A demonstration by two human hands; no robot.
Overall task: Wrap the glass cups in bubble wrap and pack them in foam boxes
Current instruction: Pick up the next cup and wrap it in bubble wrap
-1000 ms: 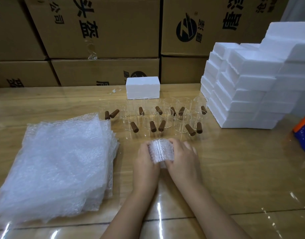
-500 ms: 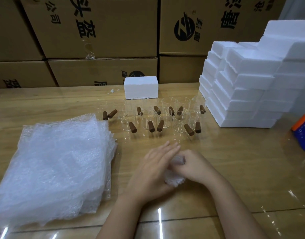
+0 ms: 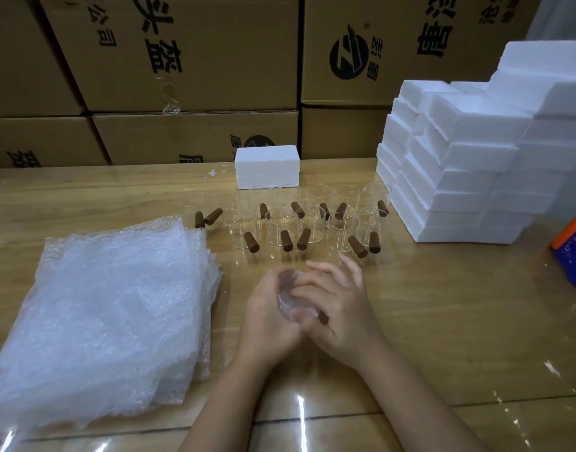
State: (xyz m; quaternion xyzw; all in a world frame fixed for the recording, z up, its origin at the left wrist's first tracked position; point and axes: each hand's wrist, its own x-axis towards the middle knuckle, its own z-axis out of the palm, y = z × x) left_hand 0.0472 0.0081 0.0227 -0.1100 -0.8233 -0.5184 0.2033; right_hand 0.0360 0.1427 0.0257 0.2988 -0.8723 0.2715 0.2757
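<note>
Wrapped cup [image 3: 291, 300] is just above the table [image 3: 443, 321], low centre, sandwiched between both hands. Most of it is hidden: only a crumpled clear patch of wrap shows, plus what looks like a brown handle tip poking out under my right palm. Left hand [image 3: 265, 316] curls round its left side and grips it. Right hand [image 3: 340, 309] lies against the right side, fingers mostly straight and fanned, pressing the wrap down; can't tell whether the thumb hooks under. The glass itself is not readable through the wrap. Behind the hands, near, stand the bare glass cups [image 3: 281, 231] in two loose rows. Their clear walls nearly vanish against the wood and the brown handles are the only reliable marker, so an exact count is not possible. Stack of bubble wrap sheets [image 3: 107, 314] lies flat to the left, with its near-left corner cut off by the frame. Single foam box [image 3: 267, 166] sits closed just behind the cups. Foam box stack [image 3: 469, 164] stands to the right, touching the rightmost cup as far as I can see, its top and right side cropped. Cardboard cartons [image 3: 182, 53] line the back. An orange and blue object [image 3: 572, 252] sits at the right edge, mostly out of frame and unidentifiable.
</note>
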